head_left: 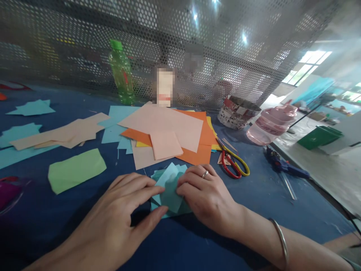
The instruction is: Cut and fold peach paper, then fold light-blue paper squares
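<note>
A small stack of light blue paper (170,190) lies in front of me, its top sheet turned at an angle to those beneath. My right hand (207,197), with a ring and a bracelet, has its fingers curled onto the right side of that top sheet and grips it. My left hand (124,207) rests at the left edge, fingers stretched out and thumb apart, the tips touching the paper. Just beyond sit a folded pale pink paper (166,145), a large pale pink sheet (175,122) and orange paper (194,156).
Scissors (231,160) with red and yellow handles lie to the right, near a blue glue gun (284,163). A pink bottle (270,122), a paper-covered pot (238,111) and a green bottle (122,73) stand along the perforated panel (175,34). Green paper (77,169) and blue scraps (32,108) lie left.
</note>
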Demonstrator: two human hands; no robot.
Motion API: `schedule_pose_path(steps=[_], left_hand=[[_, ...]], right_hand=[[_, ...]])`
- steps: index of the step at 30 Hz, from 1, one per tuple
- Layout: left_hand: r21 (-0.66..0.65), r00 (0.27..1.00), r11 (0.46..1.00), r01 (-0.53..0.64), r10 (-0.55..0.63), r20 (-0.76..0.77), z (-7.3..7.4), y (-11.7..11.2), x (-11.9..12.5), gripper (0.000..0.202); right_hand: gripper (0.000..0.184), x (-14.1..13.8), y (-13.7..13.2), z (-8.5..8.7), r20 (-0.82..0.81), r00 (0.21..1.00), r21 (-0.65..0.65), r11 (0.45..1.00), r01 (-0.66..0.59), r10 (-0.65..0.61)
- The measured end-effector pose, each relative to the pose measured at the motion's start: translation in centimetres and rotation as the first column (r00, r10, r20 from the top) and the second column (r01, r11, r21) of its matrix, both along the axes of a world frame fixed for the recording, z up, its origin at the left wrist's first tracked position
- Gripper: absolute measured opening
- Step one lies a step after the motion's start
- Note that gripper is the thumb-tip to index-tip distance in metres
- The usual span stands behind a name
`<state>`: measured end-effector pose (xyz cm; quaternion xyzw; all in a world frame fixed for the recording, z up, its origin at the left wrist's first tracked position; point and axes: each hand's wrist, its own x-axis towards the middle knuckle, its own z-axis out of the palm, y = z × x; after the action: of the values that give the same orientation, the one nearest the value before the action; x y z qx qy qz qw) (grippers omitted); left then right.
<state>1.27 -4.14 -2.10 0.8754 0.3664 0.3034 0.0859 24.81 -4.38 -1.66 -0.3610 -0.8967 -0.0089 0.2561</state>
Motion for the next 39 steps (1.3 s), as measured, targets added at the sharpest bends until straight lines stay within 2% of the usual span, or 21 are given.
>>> schedule_pose_path(steps=[2,6,9,11,14,17,20,30,34,39], left_hand=[[0.009,1.000,1.000,-0.002,0.002,-0.010,-0.2,-0.1,0.0,0.019],[0.008,1.000,1.000,-0.002,0.002,-0.029,-0.5,-0.2,-0.1,0.021],[0.029,0.998,1.000,-0.006,0.008,-0.056,-0.4,-0.1,-0.2,0.021],[0.089,0.996,0.996,-0.026,0.033,-0.077,0.0,0.1,-0.1,0.018],[0.160,0.995,0.986,0.043,-0.027,-0.098,0.6,0.1,0.2,0.021],[0.104,0.991,0.987,0.126,-0.121,-0.053,0.9,-0.2,0.5,0.032],[0.080,0.990,0.987,0.137,-0.135,-0.031,0.8,-0.6,0.6,0.030],[0.106,0.992,0.986,0.130,-0.129,-0.013,0.9,-0.8,0.8,0.025],[0.102,0.992,0.987,0.124,-0.124,-0.007,0.7,-1.0,0.8,0.027],[0.087,0.995,0.991,0.105,-0.104,-0.007,0.7,-1.1,0.8,0.027]], right_hand=[[0.013,0.0,0.1,0.0,-0.005,1.000,-0.056,0.998,-0.003,0.002],[0.015,-0.1,0.3,0.2,-0.057,0.990,-0.178,0.975,-0.134,0.126],[0.003,-0.1,0.4,0.4,-0.109,0.982,-0.248,0.953,-0.176,0.153],[0.003,-0.2,0.4,0.5,-0.144,0.981,-0.290,0.942,-0.170,0.133],[0.009,-0.3,0.4,0.4,-0.213,0.975,-0.360,0.923,-0.138,0.062],[0.012,-0.5,0.4,0.3,-0.236,0.971,-0.454,0.888,-0.073,-0.040],[0.012,-0.6,0.3,0.4,-0.217,0.971,-0.520,0.854,-0.027,-0.102],[0.020,-1.7,-0.6,0.3,-0.101,0.951,-0.501,0.841,0.207,-0.294],[0.020,-1.8,-0.6,0.3,-0.060,0.944,-0.500,0.829,0.252,-0.323],[0.019,-1.9,-0.7,0.0,-0.025,0.944,-0.460,0.842,0.281,-0.329]])
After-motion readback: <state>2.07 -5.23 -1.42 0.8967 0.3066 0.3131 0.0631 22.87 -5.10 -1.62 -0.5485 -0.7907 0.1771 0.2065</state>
